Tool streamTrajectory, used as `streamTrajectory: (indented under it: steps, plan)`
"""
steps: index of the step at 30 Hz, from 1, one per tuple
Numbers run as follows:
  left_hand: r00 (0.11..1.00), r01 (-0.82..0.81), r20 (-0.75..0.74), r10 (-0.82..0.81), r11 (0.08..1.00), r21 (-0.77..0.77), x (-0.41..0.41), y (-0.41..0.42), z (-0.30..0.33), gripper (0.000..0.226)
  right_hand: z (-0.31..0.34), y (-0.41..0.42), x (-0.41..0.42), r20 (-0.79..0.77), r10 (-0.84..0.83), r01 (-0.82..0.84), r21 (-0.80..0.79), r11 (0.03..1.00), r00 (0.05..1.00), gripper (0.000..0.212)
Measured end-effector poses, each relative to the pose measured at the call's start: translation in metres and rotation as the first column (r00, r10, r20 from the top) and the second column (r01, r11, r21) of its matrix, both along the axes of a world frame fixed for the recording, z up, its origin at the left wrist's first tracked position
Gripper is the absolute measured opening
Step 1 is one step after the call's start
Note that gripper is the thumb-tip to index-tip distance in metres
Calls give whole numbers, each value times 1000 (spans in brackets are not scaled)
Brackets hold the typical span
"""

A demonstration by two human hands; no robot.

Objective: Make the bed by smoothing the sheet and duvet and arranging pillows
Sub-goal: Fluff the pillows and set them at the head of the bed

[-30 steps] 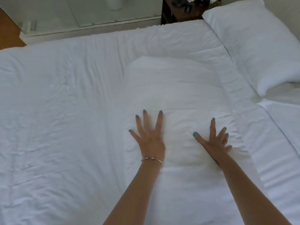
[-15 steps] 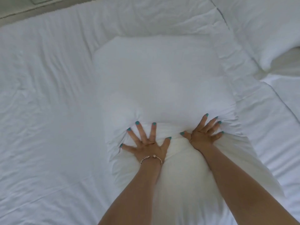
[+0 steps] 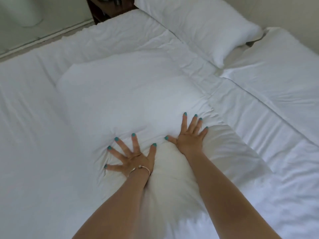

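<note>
Both hands press a white pillow point(image 3: 131, 100) lying on the duvet point(image 3: 34, 118). Left hand point(image 3: 133, 156) and right hand point(image 3: 189, 139) are flat, fingers splayed wide. Beyond this pillow lies a second pillow point(image 3: 203, 26).

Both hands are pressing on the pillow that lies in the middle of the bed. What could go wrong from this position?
1. The left hand and right hand press with spread fingers into the near pillow; the case already puckers around them, so new creases may set in.
2. The pillow rests on the duvet, so pushing it forward may drag and wrinkle the cover beneath.
3. Pushed toward the head end, it may bump the far pillow, which already lies askew.
</note>
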State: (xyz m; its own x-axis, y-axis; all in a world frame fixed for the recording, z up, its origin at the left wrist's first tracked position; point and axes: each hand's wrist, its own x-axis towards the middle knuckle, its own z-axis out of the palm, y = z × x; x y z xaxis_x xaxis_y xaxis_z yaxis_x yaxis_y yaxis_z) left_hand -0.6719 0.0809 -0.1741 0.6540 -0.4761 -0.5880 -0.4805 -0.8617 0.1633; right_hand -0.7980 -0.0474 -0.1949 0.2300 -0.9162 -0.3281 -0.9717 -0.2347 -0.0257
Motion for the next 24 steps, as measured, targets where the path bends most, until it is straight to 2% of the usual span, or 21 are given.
streamTrajectory:
  steps: [4,8,13,18,21,24]
  plan:
    - [1000,4,-29,-4,1000,-9,3,3,14,93,16,30,-3,19,11,-11,12,1000,1000,95]
    - [1000,7,-23,-7,1000,-13,-1,5,32,96,39,41,-19,133,66,-89,175,981,989,86]
    - [1000,1,28,-2,1000,31,-12,7,51,96,65,35,-47,181,188,-245,385,890,965,86]
    - [987,-38,158,28,997,66,-34,9,60,88,74,24,-74,193,377,-423,430,798,906,87]
    - [967,-93,248,67,991,97,-56,13,63,83,77,13,-96,152,494,-510,396,763,856,88]
    - [953,-179,263,151,980,87,-85,10,69,84,74,8,-109,120,483,-489,388,781,867,92]
